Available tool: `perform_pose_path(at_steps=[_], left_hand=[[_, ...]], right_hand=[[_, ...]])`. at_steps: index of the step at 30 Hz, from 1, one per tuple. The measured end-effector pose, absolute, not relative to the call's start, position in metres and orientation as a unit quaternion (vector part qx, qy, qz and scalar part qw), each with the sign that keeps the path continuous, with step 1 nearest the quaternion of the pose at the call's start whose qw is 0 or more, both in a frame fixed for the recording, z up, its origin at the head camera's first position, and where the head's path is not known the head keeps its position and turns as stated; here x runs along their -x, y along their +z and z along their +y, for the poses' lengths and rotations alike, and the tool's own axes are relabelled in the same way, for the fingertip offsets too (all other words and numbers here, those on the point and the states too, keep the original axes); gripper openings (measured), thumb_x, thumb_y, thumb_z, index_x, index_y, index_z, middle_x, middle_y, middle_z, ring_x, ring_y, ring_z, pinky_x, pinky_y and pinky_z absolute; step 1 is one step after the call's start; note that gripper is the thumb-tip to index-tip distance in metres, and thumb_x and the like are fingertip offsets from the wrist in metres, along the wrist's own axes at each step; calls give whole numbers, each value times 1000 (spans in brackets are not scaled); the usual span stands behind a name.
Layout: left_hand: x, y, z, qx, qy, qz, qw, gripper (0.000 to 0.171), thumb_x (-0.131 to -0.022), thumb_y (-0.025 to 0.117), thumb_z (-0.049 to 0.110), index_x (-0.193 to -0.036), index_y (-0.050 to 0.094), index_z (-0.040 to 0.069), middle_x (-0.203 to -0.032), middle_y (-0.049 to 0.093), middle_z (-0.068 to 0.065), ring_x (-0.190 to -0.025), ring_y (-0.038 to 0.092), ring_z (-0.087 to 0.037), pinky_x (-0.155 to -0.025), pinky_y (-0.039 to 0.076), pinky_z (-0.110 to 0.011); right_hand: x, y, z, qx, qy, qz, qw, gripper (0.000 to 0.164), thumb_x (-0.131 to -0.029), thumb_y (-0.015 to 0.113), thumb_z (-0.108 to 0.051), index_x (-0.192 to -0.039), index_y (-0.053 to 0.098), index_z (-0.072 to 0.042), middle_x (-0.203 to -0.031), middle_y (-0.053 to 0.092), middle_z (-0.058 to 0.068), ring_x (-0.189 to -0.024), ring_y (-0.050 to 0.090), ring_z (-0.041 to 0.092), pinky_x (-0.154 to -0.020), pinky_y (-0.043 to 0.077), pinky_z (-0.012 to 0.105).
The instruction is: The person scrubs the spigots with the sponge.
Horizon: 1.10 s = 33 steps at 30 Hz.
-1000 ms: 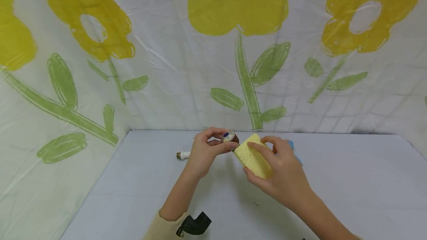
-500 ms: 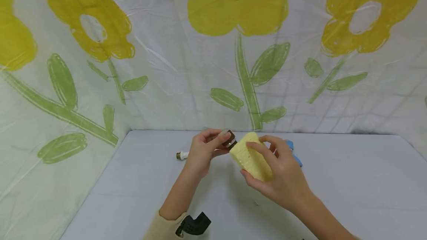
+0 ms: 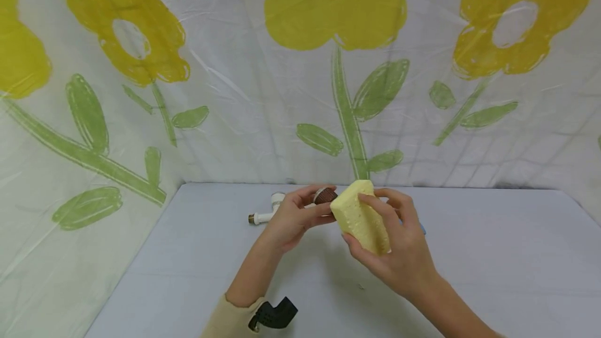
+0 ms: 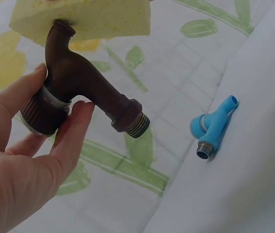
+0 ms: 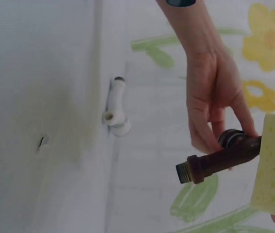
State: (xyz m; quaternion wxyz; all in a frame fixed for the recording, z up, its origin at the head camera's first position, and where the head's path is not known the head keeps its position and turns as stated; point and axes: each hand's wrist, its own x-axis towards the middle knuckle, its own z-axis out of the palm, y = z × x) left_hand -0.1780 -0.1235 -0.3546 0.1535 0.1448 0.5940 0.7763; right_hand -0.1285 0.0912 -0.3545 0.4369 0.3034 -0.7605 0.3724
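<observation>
In the head view my left hand (image 3: 288, 220) pinches a dark brown tap by its ribbed knob (image 3: 325, 195). The left wrist view shows more of this tap (image 4: 74, 73): a curved spout and a threaded brass inlet, with thumb and fingers around the knob. A yellow sponge (image 3: 359, 220) is gripped by my right hand (image 3: 404, 244), thumb below and fingers over its upper face. The spout's end meets the flat side of the sponge (image 4: 98, 22) in the left wrist view. My right fingers are mostly out of the right wrist view, behind the sponge (image 5: 272, 165).
A white tap (image 5: 118, 104) lies on the white table (image 3: 493, 265), behind my left hand. On the other side lies a blue tap (image 4: 215, 126), mostly covered by my right hand in the head view. A flower-printed sheet (image 3: 225, 67) rises behind the table.
The tap has turned in my left hand, so its knob's ribbed side now shows instead of the blue-dotted cap. The sponge has tilted and moved slightly up and right.
</observation>
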Motion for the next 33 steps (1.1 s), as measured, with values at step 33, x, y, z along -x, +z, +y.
perform_pose_path(at_steps=[33], left_hand=[[176,-353,-105,38,857,498,125,21,-104,63,7,-90,77,11,-96,69,-6,-81,70,-13,-79,64,-23]], right_hand=[[141,-367,96,-316,383,-783,375,70,-99,64,-56,-127,54,7,-125,51,27,-109,57,32,-76,55,20]])
